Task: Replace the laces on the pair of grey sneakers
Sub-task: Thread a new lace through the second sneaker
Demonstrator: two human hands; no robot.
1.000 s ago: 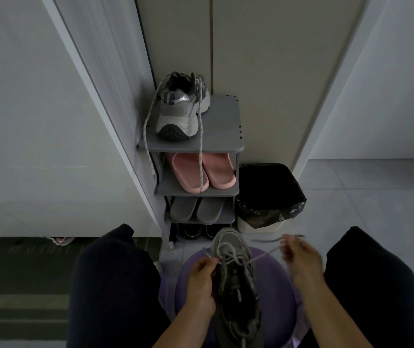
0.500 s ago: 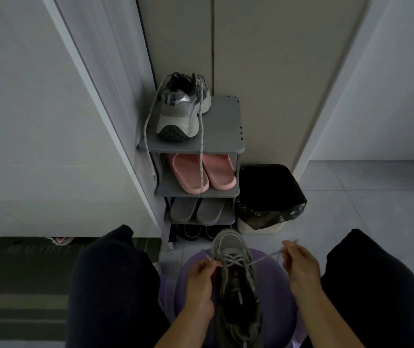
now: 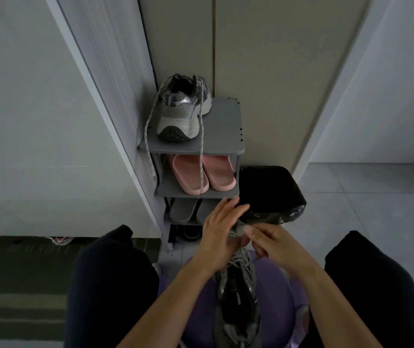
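A: Grey sneaker (image 3: 236, 292) was set on the purple stool (image 3: 195, 322), between the knees. What could have been spoiled?

B: The lace (image 3: 241, 259) could have been pulled from an eyelet, were tension lost.

A: The hands?

B: The right hand (image 3: 273, 244) was curled, the lace pinched; the left hand (image 3: 222, 237) was spread flat against the toe. Farther off, the second sneaker (image 3: 180, 114) was seen on the rack (image 3: 223, 144).

Grey sneaker (image 3: 179, 114), speckled lace (image 3: 201, 156); pink slippers (image 3: 188, 174); black bin liner (image 3: 268, 189); purple stool (image 3: 195, 310).
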